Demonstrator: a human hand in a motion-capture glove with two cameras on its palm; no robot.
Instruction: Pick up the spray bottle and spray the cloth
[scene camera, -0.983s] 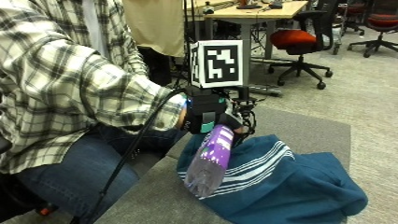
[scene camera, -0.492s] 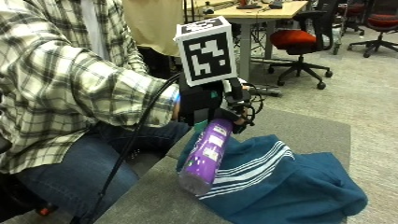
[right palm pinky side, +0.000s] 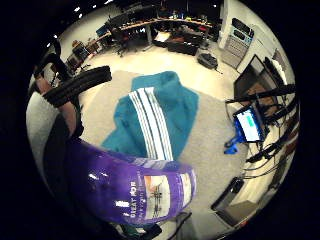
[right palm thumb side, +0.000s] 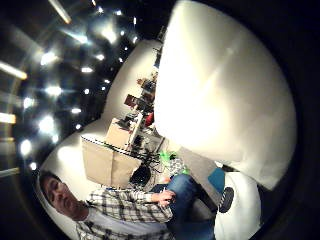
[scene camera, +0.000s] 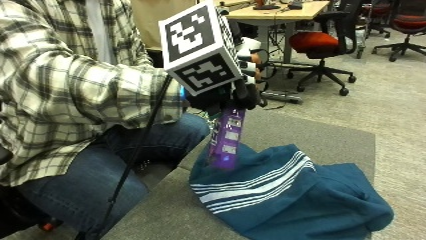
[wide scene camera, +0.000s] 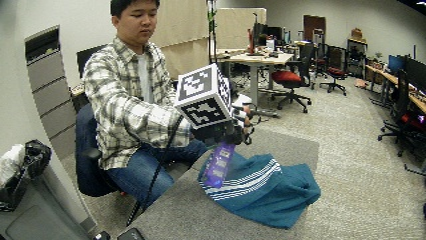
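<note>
The black-gloved right hand (scene camera: 223, 97) is wrapped round the top of the purple plastic spray bottle (scene camera: 225, 140), held upright off the grey counter (scene camera: 313, 132) just above the rumpled teal cloth with white stripes (scene camera: 286, 192). Pickup looks done; spraying the cloth remains.

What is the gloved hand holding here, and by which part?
The right hand grips the purple spray bottle by its top end; the body hangs down toward the teal cloth.
</note>
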